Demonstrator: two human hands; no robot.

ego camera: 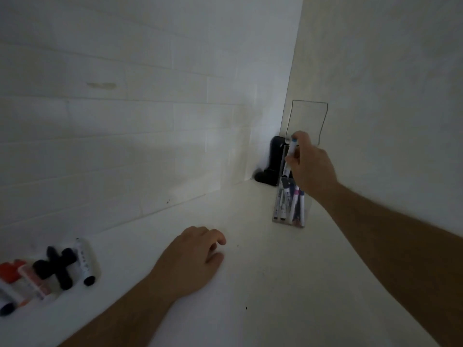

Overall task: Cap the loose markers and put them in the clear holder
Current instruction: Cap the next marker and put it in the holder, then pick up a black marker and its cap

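My right hand (309, 165) grips a white marker with a blue cap (290, 154), held nearly upright with its lower end dipping into the clear holder (289, 222) in the corner. Several capped markers (292, 199) stand inside the holder. My left hand (194, 259) rests palm down on the white surface with fingers loosely curled and holds nothing. At the lower left lies a cluster of loose markers (60, 265): black ones, a white one with a black cap (84, 262), and orange-red ones (30, 281).
A black object (271, 162) stands in the corner behind the holder. A white tiled wall (125, 108) runs along the left and a plain wall (388, 96) along the right. The holder's tall clear back plate (309, 116) rises against the right wall.
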